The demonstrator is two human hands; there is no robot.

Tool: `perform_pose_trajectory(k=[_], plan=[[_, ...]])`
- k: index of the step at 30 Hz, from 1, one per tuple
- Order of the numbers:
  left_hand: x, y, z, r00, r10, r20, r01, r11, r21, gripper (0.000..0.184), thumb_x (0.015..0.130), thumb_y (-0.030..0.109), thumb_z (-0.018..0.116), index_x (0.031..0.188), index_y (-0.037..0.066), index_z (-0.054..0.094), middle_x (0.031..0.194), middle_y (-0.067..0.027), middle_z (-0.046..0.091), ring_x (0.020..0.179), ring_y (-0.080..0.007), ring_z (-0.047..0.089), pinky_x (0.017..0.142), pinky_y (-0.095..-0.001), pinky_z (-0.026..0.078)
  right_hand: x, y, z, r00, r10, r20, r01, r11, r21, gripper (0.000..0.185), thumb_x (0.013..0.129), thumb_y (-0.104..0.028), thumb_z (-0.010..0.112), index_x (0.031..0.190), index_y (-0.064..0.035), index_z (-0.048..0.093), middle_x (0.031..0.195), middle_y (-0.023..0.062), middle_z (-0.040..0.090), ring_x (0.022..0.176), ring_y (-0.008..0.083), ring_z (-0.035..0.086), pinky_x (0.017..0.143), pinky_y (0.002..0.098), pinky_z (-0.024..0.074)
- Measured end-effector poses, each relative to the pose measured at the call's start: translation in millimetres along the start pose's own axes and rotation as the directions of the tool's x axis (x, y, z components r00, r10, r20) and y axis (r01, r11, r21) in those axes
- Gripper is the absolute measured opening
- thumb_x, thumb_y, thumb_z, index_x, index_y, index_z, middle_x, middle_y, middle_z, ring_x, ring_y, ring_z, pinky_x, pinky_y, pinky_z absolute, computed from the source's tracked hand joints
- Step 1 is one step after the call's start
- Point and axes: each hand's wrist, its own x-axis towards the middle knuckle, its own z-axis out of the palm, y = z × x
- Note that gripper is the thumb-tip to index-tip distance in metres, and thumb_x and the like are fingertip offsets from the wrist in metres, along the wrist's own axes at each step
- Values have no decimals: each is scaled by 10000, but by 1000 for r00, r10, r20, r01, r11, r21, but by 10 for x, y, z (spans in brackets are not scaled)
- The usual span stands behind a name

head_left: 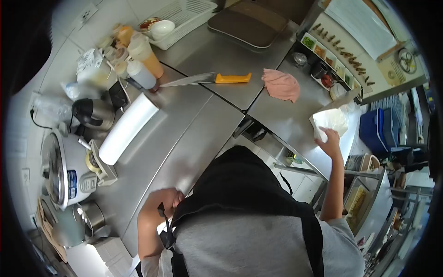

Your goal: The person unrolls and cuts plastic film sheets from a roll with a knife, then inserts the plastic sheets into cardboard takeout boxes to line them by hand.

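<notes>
Nearest you, a black apron (pixel 244 184) over a grey shirt fills the lower middle of the view. Your left hand (pixel 175 197) is by the near edge of the counter (pixel 184 124), its fingers curled in; the apron partly hides it, so you cannot tell whether it has hold of anything. Out to your right, your right hand (pixel 330 143) is closed on the near side of a white bag (pixel 332 119), which stands at the right end of the counter; it looks open at the top, though glare there makes this hard to judge.

On your left, a rice cooker (pixel 69 171) stands beside a tape dispenser (pixel 101 166), with a white roll (pixel 129 129) lying at a slant just beyond. A kettle (pixel 94 113) is near the roll.

Farther ahead, a knife (pixel 207 79) with an orange handle lies flat, its tip toward a cluster of bottles (pixel 150 55). A pink cloth (pixel 281 85) lies crumpled to the right of the handle.

Farthest off are a white basket (pixel 189 37) with a bowl (pixel 163 29) in it and a brown tray (pixel 249 22).
</notes>
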Motion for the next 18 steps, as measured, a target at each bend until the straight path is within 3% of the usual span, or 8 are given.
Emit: perform_pose_trajectory(k=[2,5,6,8,10,13,16,18], plan=[[176,149,-175,978,76,-195,-92,993,-75,158,787,112,634,937,69,657,924,-140,657,868,-334,636,751,-399,507,211,-277,80,991,101,90,-96,993,-63,611,683,-196,776,1261,-113,599,1176,133,640,1127,327,569,1004,424,407],[346,462,-445,889,220,-402,-239,971,3,170,809,125,631,971,80,655,940,-95,652,896,-304,629,769,-392,501,578,-372,325,994,113,11,-109,928,357,692,718,-207,769,1361,-121,527,1244,150,617,1126,346,587,953,429,464],[379,582,-525,874,281,-397,-323,946,-41,214,799,114,625,1009,89,656,936,-88,648,882,-290,630,767,-392,505,722,-275,471,998,24,-65,6,900,437,695,765,-183,742,1404,-103,481,1300,176,587,1128,344,602,902,417,505],[415,816,-644,807,447,-387,-525,842,-122,247,799,97,609,1042,89,653,948,-89,639,889,-279,624,784,-388,504,1011,-232,565,995,101,-10,-87,905,416,612,852,-146,659,1425,-97,448,1280,215,593,1123,332,609,900,420,506],[388,1081,-718,626,674,-393,-779,570,-263,226,827,96,588,1044,74,647,977,-116,628,953,-294,603,831,-388,486,1322,-45,770,986,28,-162,41,911,410,629,885,-257,671,1447,-119,424,1228,212,626,1061,343,639,883,422,512],[315,1566,-725,179,872,-455,-948,29,-318,218,866,131,575,1063,69,645,1020,-150,615,1027,-310,576,889,-396,459,1846,303,890,986,159,60,-169,889,426,797,856,-463,684,1514,-209,312,1239,210,619,938,318,650,716,367,536],[254,1941,-747,62,855,-515,-997,28,-73,201,869,133,571,1045,66,640,1004,-147,610,1005,-309,576,869,-396,460,2273,283,827,933,351,74,-333,771,542,829,827,-520,683,1502,-200,323,1195,176,635,917,335,643,717,450,540],[252,2066,-732,21,834,-551,-998,53,41,190,870,134,568,1033,64,637,994,-144,606,990,-308,576,855,-396,461,2476,37,648,946,324,-34,-258,811,525,786,838,-483,678,1481,-172,348,1211,170,625,951,327,630,749,445,530]])
